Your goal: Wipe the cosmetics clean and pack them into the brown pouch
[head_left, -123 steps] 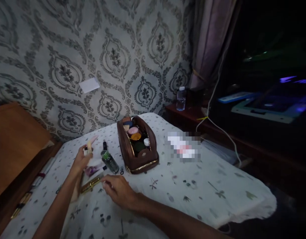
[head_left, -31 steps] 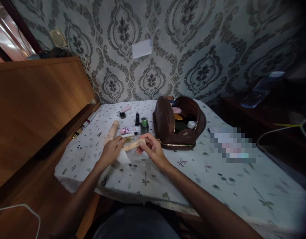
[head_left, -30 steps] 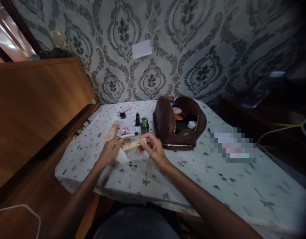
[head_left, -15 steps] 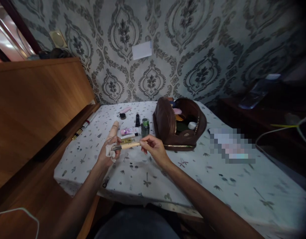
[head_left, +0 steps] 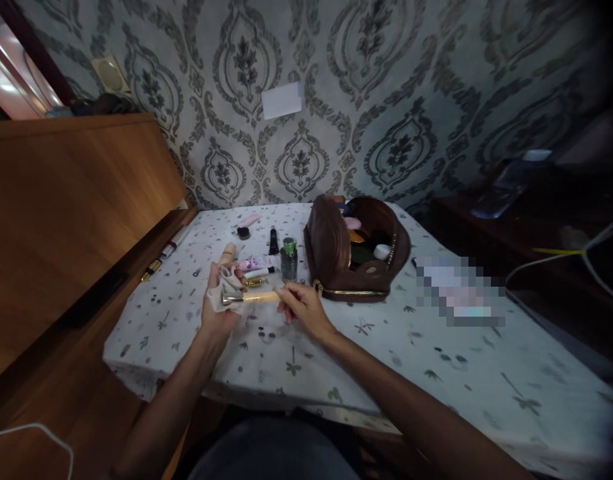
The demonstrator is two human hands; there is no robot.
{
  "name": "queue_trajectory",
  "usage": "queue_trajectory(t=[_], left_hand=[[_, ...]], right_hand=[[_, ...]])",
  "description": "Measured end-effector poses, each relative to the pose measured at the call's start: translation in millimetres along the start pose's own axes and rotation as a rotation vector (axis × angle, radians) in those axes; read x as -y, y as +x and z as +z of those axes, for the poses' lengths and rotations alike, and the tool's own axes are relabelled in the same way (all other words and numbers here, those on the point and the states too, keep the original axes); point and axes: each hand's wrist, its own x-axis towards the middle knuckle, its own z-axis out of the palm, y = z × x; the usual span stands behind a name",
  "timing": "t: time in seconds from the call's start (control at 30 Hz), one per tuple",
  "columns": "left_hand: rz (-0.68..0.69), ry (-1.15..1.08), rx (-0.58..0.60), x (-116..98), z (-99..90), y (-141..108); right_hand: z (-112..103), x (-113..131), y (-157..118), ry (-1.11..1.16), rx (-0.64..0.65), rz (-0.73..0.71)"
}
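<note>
My right hand (head_left: 302, 308) pinches the end of a makeup brush (head_left: 260, 297) with a pale wooden handle and a silver ferrule. The brush points left, its head lying against a crumpled white wipe (head_left: 218, 299). That wipe is held in my left hand (head_left: 219, 321), its palm turned up under the brush head. Just beyond the left hand, a beige tube (head_left: 228, 253) is partly hidden. A gold-coloured tube (head_left: 254, 283), a white tube with a black cap (head_left: 259, 273) and a green-capped jar (head_left: 289, 259) stand or lie past the brush.
An open brown cosmetic bag (head_left: 331, 253) holds several items. Behind lie a black tube (head_left: 273, 241), a small dark pot (head_left: 243, 233) and a pink item (head_left: 249, 220). A blurred-out flat object (head_left: 456, 287) lies right; a wooden panel (head_left: 76, 220) borders the left.
My left hand and the wipe have shifted, so the wipe shows spread more under the brush head. The brush lies more level, its silver ferrule now plainly visible. The view has shifted slightly.
</note>
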Motion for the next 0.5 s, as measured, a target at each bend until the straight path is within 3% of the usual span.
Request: queue_trajectory(t=[0.17,0.33,0.4,0.5], left_hand=[[0.200,-0.038,-0.129,4,14.7,-6],[0.553,0.290,-0.150,9,22.6,-9],[0.549,0.332,-0.140,8,23.0,-5],[0.430,0.209,-0.148,8,26.0,0]], right_hand=[[4,-1,-1,0.037,0.018,0.010],[8,0,-5,0.102,0.065,0.041],[10,3,-8,0.123,0.139,0.060],[14,7,-13,0.136,0.245,0.052]])
